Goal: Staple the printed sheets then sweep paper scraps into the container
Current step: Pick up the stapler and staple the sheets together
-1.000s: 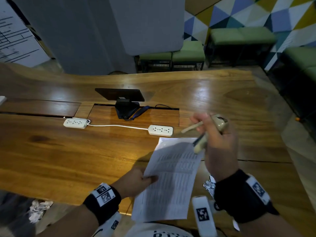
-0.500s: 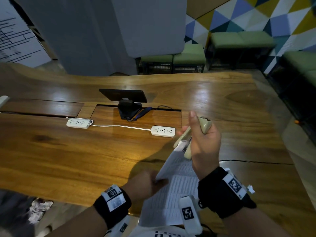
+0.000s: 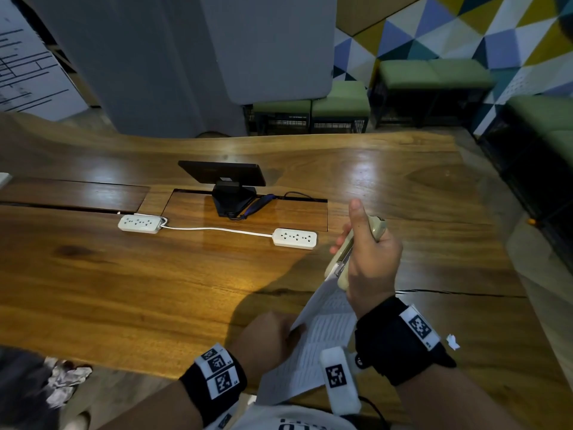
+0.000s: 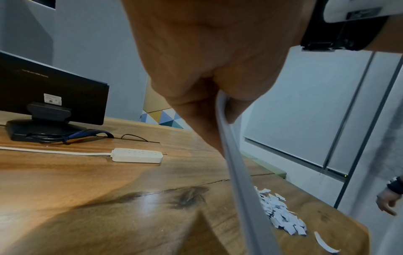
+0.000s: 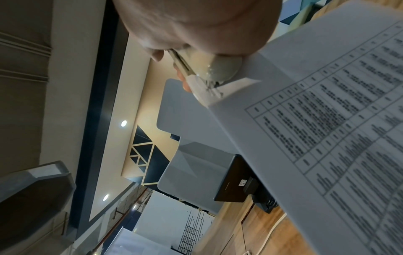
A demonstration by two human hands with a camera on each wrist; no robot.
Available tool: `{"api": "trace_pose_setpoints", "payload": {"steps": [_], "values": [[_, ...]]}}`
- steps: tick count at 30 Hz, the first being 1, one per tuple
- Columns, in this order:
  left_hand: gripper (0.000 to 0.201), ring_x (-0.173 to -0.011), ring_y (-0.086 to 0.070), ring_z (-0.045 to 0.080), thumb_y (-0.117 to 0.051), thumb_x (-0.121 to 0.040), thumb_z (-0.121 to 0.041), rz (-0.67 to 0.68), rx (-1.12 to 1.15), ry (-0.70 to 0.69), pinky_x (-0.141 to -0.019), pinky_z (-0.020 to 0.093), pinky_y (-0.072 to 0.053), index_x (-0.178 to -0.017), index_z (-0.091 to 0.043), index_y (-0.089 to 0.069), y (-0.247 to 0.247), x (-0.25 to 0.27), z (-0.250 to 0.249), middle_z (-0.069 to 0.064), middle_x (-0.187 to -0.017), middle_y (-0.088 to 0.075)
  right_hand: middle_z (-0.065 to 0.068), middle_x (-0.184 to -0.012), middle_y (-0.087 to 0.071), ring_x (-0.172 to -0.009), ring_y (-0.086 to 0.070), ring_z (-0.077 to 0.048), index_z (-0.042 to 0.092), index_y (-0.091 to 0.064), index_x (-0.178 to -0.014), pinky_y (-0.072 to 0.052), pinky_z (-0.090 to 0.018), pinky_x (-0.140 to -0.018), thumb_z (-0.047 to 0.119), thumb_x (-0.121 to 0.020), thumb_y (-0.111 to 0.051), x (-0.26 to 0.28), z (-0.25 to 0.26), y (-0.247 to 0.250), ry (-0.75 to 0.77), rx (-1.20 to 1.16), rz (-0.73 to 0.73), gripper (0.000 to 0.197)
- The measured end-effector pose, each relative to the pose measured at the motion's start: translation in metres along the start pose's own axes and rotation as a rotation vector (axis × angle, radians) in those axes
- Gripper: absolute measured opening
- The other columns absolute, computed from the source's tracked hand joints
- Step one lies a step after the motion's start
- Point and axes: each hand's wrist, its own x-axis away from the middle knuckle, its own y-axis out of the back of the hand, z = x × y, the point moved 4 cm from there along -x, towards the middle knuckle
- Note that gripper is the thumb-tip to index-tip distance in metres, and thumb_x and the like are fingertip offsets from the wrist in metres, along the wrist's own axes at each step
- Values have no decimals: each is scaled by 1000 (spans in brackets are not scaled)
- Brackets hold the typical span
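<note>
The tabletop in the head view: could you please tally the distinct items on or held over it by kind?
Power strips: 2
Small black monitor: 1
Stapler, in the right hand: 1
Printed sheets, held by the left hand: 1 set
Paper scrap: 1
Total: 6

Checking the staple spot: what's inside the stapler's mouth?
A corner of the printed sheets sits in the stapler, gripped by the right hand. The staple point itself is covered.

Monitor (image 3: 221, 173) sits far-center on the table (image 3: 124, 290), two power strips (image 3: 294, 238) in front of it, paper scraps (image 4: 281, 217) near-right by the edge.
</note>
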Motion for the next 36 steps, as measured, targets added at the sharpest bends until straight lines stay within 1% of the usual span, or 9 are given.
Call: {"api": "trace_pose_setpoints", "payload": {"steps": [5,9,14,19,23,27,31,33,36], "values": [[37,-78,-71,20,-49,-111,-36,-46,-24,-51,-63,27,-42,-96,-10,-71,-4,3,1,6,-90,-77,-14,-47,-62,-49,-64,-43,14,-59,-53,-54,-49,-59,50,-95,-64,2,-2,-2,-19,84,57,56],[38,-80,-70,21,-47,-111,-36,-58,17,-72,-65,23,-37,-101,-10,-73,-8,6,-2,7,-93,-77,-9,-41,-52,-36,-53,-27,4,-57,-63,-53,-41,-48,48,-95,-64,4,-4,-3,-33,37,41,55],[38,-76,-65,17,-45,-111,-37,-64,6,-52,-66,22,-35,-102,-11,-72,-10,7,-8,9,-96,-77,-5,-40,-50,-34,-49,-27,8,-55,-60,-52,-49,-48,58,-93,-63,1,-11,-6,-52,84,39,60],[38,-93,-74,26,-44,-112,-40,-2,-69,49,-75,32,-52,-111,-14,-72,-8,3,-11,7,-106,-79,-3,-39,-46,-32,-47,-24,8,-52,-59,-50,-48,-52,58,-91,-64,-11,-17,-13,-120,96,-12,60],[34,-91,-73,28,-45,-111,-32,5,-145,59,-70,30,-46,-105,-11,-71,-8,-4,-10,11,-104,-78,-4,-44,-46,-33,-48,-24,5,-54,-65,-48,-37,-42,53,-92,-66,-21,-22,-19,-129,81,-13,56],[30,-88,-74,28,-47,-109,-29,26,-74,36,-68,30,-45,-92,-13,-67,-7,-8,-8,12,-98,-78,-4,-44,-47,-36,-49,-26,10,-52,-62,-49,-35,-43,53,-90,-69,-27,-26,-21,-131,40,-7,54],[39,-78,-74,27,-48,-106,-44,74,37,44,-67,38,-56,-88,-14,-65,-4,-7,0,10,-91,-78,-9,-67,-65,-63,-65,-31,5,-64,-94,-58,-53,-72,62,-82,-73,-31,-23,-19,-254,47,216,58],[41,-79,-77,25,-55,-104,-46,94,138,113,-68,40,-60,-93,-10,-71,-6,-7,9,10,-91,-80,-11,-87,-71,-79,-70,-30,2,-63,-112,-59,-53,-84,60,-84,-72,-37,-23,-13,-331,69,270,65],[57,-84,-80,22,-61,-93,-61,145,257,197,-73,39,-67,-102,-7,-76,-15,-8,29,7,-95,-82,-15,-104,-69,-88,-71,-29,5,-62,-117,-60,-49,-79,50,-86,-71,-54,-21,2,-452,-33,216,54]]}}
